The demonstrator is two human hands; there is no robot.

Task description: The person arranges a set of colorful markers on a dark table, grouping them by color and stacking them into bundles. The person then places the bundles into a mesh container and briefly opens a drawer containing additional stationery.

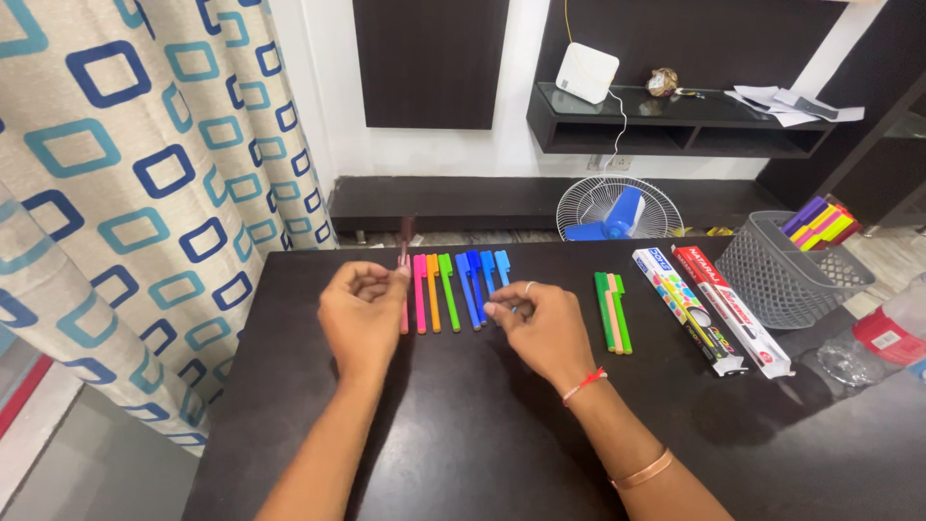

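A row of coloured pens lies on the dark table [463, 434]: pink [420, 289], orange [433, 289], green [449, 289] and several blue pens [473, 285]. My left hand [362, 314] is at the row's left end, its fingers pinched on a thin reddish pen [405, 246] that points up and looks blurred. My right hand [540, 328], with a ring and a red thread at the wrist, has its fingertips on the lower ends of the blue pens. A separate small bunch of green and tan pens [612, 309] lies to the right.
Two long narrow boxes [709, 309] lie right of the pens. A grey mesh basket [781, 275] holding coloured items stands at the table's right edge, and a clear plastic bottle [878, 338] lies beside it. A patterned curtain [135, 193] hangs on the left. A fan [617, 207] stands behind the table.
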